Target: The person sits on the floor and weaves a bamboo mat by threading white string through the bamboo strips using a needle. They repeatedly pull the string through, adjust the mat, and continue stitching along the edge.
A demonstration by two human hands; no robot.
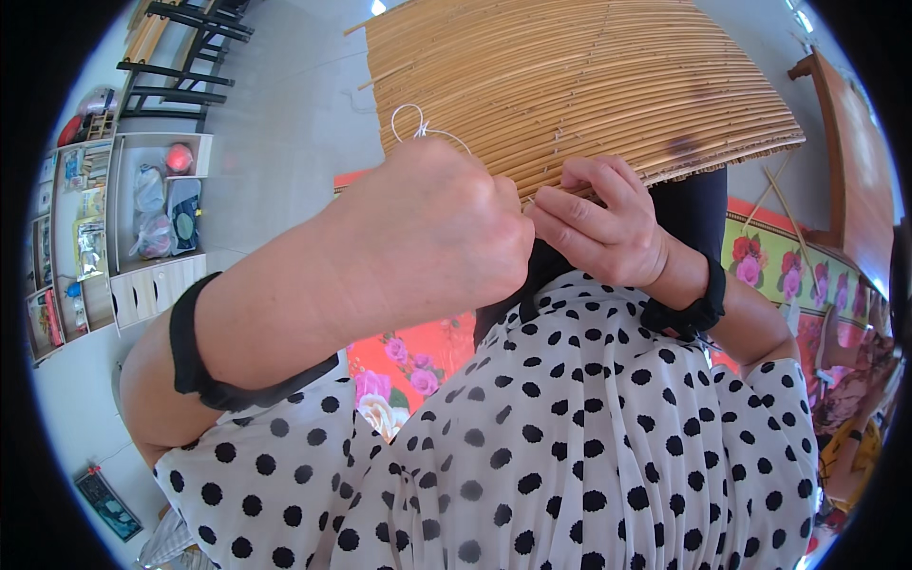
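Left hand (432,233) fisted on white string (410,122), right hand (598,228) pinching bamboo mat (579,85), grey floor (285,123), shelves (123,218)

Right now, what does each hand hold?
Left hand: closed on white string.
Right hand: fingers pinch the bamboo mat edge.
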